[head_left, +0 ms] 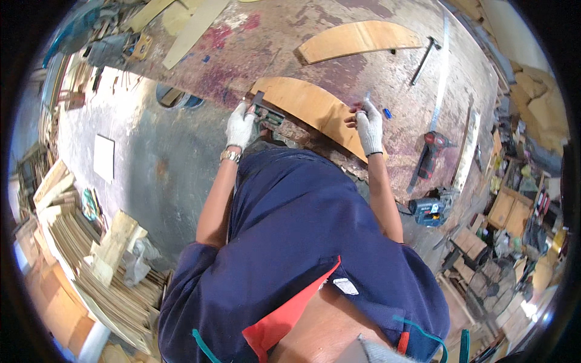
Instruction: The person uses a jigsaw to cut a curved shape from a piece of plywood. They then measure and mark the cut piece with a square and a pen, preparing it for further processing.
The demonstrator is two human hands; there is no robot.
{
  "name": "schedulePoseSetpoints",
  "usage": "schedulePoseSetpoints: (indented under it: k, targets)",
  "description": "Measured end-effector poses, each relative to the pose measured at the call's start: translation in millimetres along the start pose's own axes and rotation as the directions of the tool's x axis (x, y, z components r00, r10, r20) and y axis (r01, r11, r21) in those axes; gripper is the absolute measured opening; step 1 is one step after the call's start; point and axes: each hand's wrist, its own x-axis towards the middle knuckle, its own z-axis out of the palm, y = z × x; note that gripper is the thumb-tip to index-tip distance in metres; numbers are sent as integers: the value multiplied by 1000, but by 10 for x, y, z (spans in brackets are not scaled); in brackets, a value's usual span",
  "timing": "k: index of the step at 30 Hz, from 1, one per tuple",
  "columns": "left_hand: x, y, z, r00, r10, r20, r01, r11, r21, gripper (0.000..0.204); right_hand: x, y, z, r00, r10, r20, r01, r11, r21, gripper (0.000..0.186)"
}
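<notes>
Holding a dark metal tool (270, 114) at the left end of the near curved board (302, 101), your left hand (240, 128) grips; over that board's right part, your right hand (368, 125) has curled fingers, whether pinching anything I cannot tell; beyond the board lies a second curved board (361, 40)

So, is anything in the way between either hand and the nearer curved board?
By the left hand, yes: a dark metal tool sits at the left end of the nearer curved board, between hand and wood. Between the right hand and the board, nothing visible stands in the way; whether they touch is unclear.
</notes>
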Motion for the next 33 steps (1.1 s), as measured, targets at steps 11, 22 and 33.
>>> schedulePoseSetpoints:
  k: [11,22,33]
  targets:
    - [293,-117,169,991,-123,-47,128,980,152,48,687,-343,1320,906,-44,421,44,999,9,27]
    - [360,-121,151,997,-61,-47,72,962,265,34,1106,62,1897,875,-201,440,307,934,-184,24]
    - [370,-118,182,993,-25,-119,55,965,255,25,1111,54,1842,859,-164,484,313,918,-244,28]
